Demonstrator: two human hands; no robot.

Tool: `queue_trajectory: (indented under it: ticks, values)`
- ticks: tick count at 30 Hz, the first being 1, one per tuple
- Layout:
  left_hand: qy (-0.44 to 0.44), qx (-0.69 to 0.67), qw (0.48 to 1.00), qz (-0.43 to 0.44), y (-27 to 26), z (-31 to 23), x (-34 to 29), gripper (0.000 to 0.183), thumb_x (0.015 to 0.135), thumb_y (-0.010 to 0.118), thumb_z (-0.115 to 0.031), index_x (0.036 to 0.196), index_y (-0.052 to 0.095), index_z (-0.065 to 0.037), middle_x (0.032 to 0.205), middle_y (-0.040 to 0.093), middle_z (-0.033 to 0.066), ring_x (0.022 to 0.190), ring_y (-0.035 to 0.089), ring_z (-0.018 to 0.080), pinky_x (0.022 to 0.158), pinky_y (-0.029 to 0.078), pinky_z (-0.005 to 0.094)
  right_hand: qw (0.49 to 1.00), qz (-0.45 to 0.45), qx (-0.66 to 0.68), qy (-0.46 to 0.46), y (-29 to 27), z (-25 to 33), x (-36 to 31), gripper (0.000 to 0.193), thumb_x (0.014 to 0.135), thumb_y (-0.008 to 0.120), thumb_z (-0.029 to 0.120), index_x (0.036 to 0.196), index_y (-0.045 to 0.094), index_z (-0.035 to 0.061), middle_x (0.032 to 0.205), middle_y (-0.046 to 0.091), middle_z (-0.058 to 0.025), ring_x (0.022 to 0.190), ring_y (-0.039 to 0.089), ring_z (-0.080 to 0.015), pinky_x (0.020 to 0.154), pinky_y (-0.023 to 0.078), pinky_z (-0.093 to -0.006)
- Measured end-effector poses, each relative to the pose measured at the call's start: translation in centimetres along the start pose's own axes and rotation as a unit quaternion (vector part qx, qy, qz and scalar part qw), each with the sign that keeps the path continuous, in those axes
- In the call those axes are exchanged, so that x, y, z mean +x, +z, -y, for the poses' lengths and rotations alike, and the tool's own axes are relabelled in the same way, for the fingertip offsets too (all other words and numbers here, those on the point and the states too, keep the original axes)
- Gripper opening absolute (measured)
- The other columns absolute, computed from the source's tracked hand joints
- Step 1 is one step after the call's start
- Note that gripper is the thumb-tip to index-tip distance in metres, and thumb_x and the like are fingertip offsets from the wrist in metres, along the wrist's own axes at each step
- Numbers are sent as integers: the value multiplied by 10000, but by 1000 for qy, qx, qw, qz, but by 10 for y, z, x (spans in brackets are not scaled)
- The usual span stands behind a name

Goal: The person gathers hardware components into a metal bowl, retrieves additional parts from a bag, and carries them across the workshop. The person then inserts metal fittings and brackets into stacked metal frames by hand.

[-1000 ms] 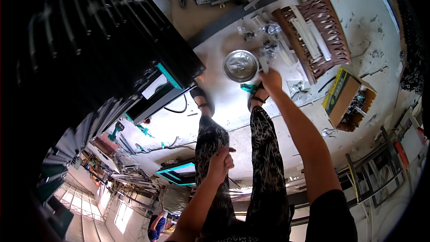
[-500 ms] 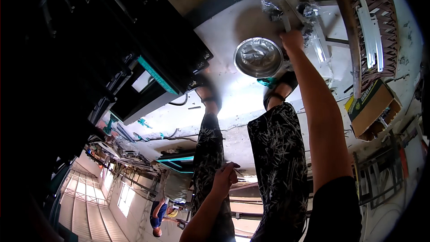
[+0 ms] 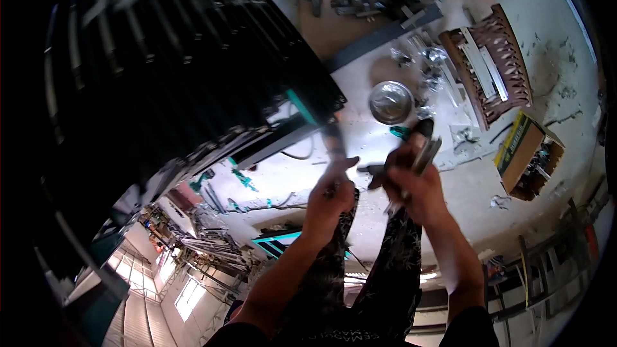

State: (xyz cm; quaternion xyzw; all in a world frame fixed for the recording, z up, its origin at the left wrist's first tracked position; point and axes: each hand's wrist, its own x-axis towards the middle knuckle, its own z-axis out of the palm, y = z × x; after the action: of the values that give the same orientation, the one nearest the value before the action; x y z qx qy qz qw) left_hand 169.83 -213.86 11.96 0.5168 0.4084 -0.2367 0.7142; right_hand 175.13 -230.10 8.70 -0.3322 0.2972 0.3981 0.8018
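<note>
Beyond right hand (image 3: 416, 191), bowl (image 3: 372, 108) with plastic (image 3: 392, 97)

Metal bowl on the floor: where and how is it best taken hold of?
Probably pinch the metal bowl by its rim, from the near left: the round edge lies exposed beside open floor there, while clear plastic packaging crowds its right.

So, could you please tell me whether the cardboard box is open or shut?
Open: jumbled parts show inside the box.
</note>
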Motion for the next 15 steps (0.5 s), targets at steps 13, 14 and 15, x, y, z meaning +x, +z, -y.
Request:
queue_trajectory:
  ticks: [13,14,15]
  values:
    - [65,10,998,-5,-28,-112,-153,225,901,495,-158,1071,503,-11,759,467,-17,627,382,37,557,322,174,990,120,64,-27,145,-33,-115,348,769,582,36,1086,445,-8,873,548,-76,584,499,-93,464,361,-193]
    - [69,7,998,-3,-35,-116,-160,225,901,495,-158,1071,503,-11,759,467,-17,627,382,37,557,322,174,992,110,19,-56,153,-34,-118,360,773,584,31,1104,449,-16,875,552,-73,597,508,-96,479,371,-195]
    - [95,14,995,-19,-42,-118,-166,228,902,494,-160,1074,503,-11,752,468,-20,628,382,37,557,323,173,990,74,-64,-106,167,-31,-124,293,773,592,9,1055,520,-27,867,575,-64,633,535,-96,508,399,-208]
